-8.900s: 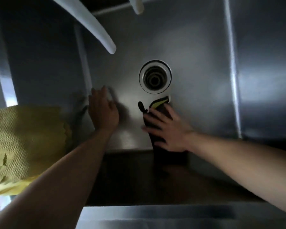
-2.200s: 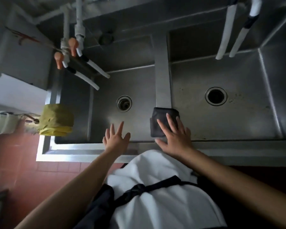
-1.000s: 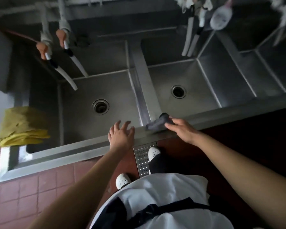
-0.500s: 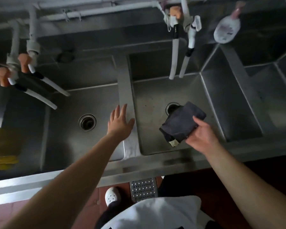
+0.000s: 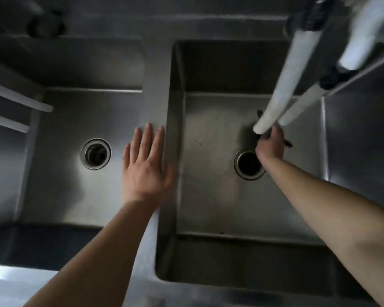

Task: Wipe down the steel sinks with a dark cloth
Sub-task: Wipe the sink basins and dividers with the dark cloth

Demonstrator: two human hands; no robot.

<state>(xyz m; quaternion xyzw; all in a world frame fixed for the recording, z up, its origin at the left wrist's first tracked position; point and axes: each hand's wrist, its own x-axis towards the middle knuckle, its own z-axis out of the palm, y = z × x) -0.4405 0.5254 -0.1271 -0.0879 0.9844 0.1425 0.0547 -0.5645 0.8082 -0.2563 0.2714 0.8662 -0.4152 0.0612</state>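
Two steel sink basins lie below me, split by a flat steel divider (image 5: pixel 156 89). My right hand (image 5: pixel 271 145) reaches deep into the right basin (image 5: pixel 208 173), just beyond its drain (image 5: pixel 246 166), and holds the dark cloth (image 5: pixel 286 143). The hand hides most of the cloth, so only dark edges show around it. My left hand (image 5: pixel 145 165) rests flat with straight fingers on the divider and the right edge of the left basin (image 5: pixel 60 156). The left basin's drain (image 5: pixel 95 154) is uncovered.
Two white faucet hoses (image 5: pixel 282 85) hang down over the right basin, their tips right above my right hand. Two more white spouts (image 5: pixel 18 100) jut in from the left edge. A third basin (image 5: pixel 359 129) opens at the right. The steel front rim (image 5: pixel 186 293) runs along the bottom.
My right hand has carried the cloth from above the basin down to its floor beyond the drain. I have leaned in closer, and my left hand stays on the divider.
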